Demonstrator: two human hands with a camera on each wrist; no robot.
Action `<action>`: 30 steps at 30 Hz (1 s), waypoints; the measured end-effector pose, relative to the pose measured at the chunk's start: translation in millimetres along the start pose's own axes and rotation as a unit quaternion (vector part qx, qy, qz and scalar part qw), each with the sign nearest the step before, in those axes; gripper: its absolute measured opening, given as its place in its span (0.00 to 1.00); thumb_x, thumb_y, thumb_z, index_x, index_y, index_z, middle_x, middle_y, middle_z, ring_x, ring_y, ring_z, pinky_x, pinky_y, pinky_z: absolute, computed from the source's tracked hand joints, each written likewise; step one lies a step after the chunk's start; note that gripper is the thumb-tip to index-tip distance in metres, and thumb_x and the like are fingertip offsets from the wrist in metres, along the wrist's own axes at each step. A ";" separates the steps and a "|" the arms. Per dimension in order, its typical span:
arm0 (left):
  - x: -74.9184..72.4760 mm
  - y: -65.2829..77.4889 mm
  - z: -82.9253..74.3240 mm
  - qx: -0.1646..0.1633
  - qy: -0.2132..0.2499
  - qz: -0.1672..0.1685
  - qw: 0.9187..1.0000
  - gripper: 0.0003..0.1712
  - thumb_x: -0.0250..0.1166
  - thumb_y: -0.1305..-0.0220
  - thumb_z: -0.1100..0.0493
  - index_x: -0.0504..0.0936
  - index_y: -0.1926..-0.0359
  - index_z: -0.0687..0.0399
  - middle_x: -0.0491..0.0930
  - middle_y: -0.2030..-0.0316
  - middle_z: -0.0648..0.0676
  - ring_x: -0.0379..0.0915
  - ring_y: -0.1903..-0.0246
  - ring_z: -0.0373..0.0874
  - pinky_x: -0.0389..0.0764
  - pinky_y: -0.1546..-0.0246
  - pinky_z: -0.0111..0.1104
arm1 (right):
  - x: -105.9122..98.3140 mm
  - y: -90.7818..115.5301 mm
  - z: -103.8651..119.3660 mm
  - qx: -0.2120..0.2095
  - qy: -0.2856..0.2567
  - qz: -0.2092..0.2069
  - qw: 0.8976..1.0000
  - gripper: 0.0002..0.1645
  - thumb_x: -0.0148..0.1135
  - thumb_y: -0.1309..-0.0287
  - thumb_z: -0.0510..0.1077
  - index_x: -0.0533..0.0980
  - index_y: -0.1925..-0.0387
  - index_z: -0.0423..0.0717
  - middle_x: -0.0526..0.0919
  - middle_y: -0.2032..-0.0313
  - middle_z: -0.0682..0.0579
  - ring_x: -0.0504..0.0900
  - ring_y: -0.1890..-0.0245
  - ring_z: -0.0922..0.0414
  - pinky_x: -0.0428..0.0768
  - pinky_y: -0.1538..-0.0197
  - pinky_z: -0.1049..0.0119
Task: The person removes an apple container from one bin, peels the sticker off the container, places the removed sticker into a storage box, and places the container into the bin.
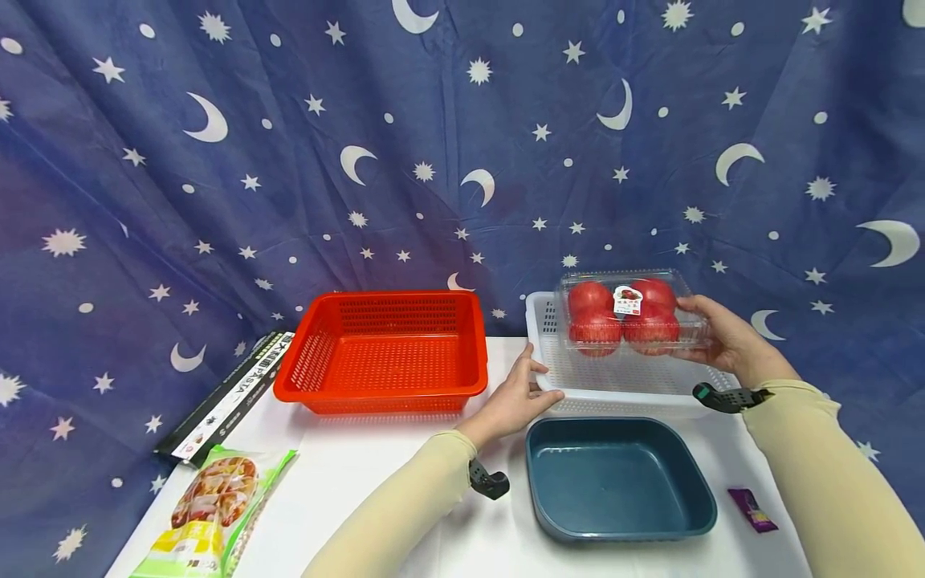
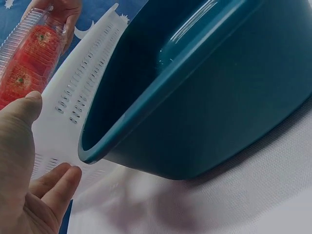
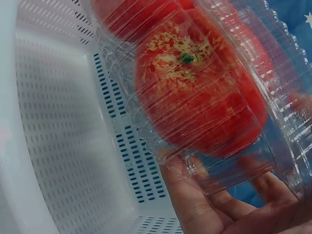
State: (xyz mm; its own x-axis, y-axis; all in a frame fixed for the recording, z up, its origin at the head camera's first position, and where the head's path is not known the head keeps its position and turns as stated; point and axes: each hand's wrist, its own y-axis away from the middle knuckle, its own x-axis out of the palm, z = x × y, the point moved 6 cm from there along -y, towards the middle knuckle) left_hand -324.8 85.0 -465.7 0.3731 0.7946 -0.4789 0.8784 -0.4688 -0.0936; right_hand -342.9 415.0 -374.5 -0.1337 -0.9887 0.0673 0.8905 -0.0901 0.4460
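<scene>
- Fruit pack (image 1: 630, 319): held above the white basket (image 1: 614, 374).
- Right grip (image 1: 733, 341): grasping fruit pack, toward basket's right.
- Left grip (image 1: 515, 401): released, at basket's near-left corner (contact uncertain).
- Step seems positioning over basket; next move likely calls for level support.

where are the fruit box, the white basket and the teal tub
Fruit box (image 1: 627, 303): head view, on its label.
White basket (image 1: 623, 398): head view, on its near rim.
Teal tub (image 1: 623, 486): head view, on its bare inside floor.
</scene>
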 end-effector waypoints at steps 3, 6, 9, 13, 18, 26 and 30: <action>-0.7 1.0 -0.3 0.000 0.004 0.001 1.000 0.53 0.68 0.32 0.40 0.47 0.20 0.50 0.59 0.25 0.49 0.76 0.41 0.43 0.77 0.41 0.35 | -1.0 3.1 1.3 0.000 -0.003 -0.001 1.000 0.54 0.67 0.35 0.62 0.45 0.22 0.55 0.67 0.46 0.46 0.87 0.65 0.51 0.83 0.49 0.49; -2.2 3.2 -1.8 0.000 0.002 0.003 1.000 0.48 0.66 0.32 0.39 0.52 0.21 0.48 0.51 0.21 0.48 0.72 0.38 0.45 0.77 0.40 0.36 | -1.3 5.3 3.2 -0.005 -0.009 0.005 1.000 0.43 0.66 0.35 0.62 0.55 0.28 0.59 0.76 0.55 0.49 0.87 0.65 0.50 0.83 0.50 0.49; -4.4 5.6 -4.5 0.007 0.000 0.001 1.000 0.40 0.65 0.31 0.39 0.60 0.27 0.48 0.40 0.18 0.49 0.68 0.33 0.48 0.75 0.38 0.38 | -0.9 7.6 5.1 -0.010 -0.013 0.010 1.000 0.38 0.66 0.34 0.61 0.58 0.32 0.59 0.79 0.60 0.51 0.87 0.65 0.50 0.83 0.50 0.48; -8.5 8.8 -10.2 0.023 -0.008 -0.002 1.000 0.38 0.63 0.29 0.41 0.61 0.27 0.50 0.36 0.18 0.51 0.64 0.30 0.53 0.74 0.37 0.41 | -0.5 10.5 5.9 -0.009 -0.023 0.015 1.000 0.36 0.66 0.34 0.61 0.59 0.34 0.60 0.78 0.60 0.50 0.87 0.64 0.50 0.83 0.50 0.48; -16.7 16.1 -20.2 0.040 -0.022 -0.011 0.999 0.37 0.61 0.28 0.39 0.62 0.27 0.50 0.37 0.18 0.50 0.65 0.30 0.57 0.71 0.34 0.46 | 0.7 14.2 6.1 -0.018 -0.025 0.028 0.999 0.24 0.64 0.33 0.61 0.64 0.45 0.62 0.76 0.58 0.48 0.87 0.63 0.49 0.84 0.51 0.48; -25.0 25.3 -32.9 0.049 -0.007 -0.016 0.999 0.38 0.58 0.26 0.40 0.60 0.25 0.52 0.40 0.18 0.54 0.67 0.33 0.60 0.71 0.34 0.47 | 8.6 21.5 3.5 -0.025 -0.018 0.042 0.999 0.38 0.61 0.31 0.61 0.54 0.29 0.62 0.60 0.43 0.43 0.85 0.61 0.50 0.82 0.49 0.49; -27.7 29.8 -39.3 0.045 0.016 -0.009 0.999 0.39 0.57 0.25 0.40 0.57 0.22 0.50 0.40 0.18 0.53 0.65 0.31 0.60 0.71 0.34 0.47 | 15.8 25.7 2.0 -0.030 -0.017 0.050 0.998 0.40 0.60 0.30 0.61 0.52 0.27 0.61 0.60 0.41 0.42 0.85 0.61 0.50 0.82 0.49 0.48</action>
State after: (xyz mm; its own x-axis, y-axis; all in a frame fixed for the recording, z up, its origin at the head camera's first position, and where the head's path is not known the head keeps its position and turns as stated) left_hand -297.2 64.2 -420.8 0.3680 0.8143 -0.4489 0.8549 -0.4861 -0.1809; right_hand -323.0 397.2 -360.2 -0.0568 -0.9887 0.1388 0.9244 0.0005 0.3813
